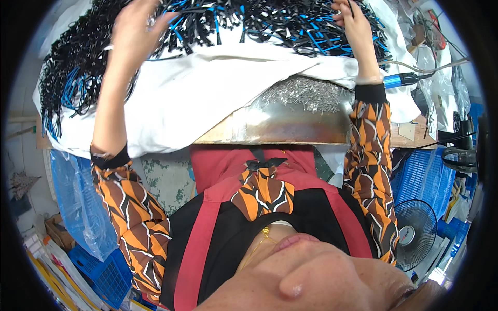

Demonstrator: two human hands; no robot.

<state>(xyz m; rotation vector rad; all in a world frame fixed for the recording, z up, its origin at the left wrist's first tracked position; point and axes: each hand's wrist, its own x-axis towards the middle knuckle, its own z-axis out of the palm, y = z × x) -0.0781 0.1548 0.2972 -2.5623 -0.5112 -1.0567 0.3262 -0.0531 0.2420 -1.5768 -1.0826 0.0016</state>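
A big heap of short black wires (270, 23), with blue ones mixed in, spreads over a white cloth (192, 78) on the table. Over the heap's left part is my left hand (136, 28), blurred, its thumb stretched away from the fingers and nothing visible in it. My right hand (358, 26) is at the heap's far right, with bent fingers closed around a thin black wire (351, 6); the upper picture edge cuts into both hands. Between my forearms, a metal tray (290, 129) holds many small silver metal pieces (306, 95), partly covered by the cloth.
Beside my right wrist lies a blue and black cylindrical tool (398, 80) with a cord. Clear plastic bags and cables crowd the far right. A fan (415, 233) and a blue basket (423, 171) stand at my right. Blue crates (101, 269) are at my lower left.
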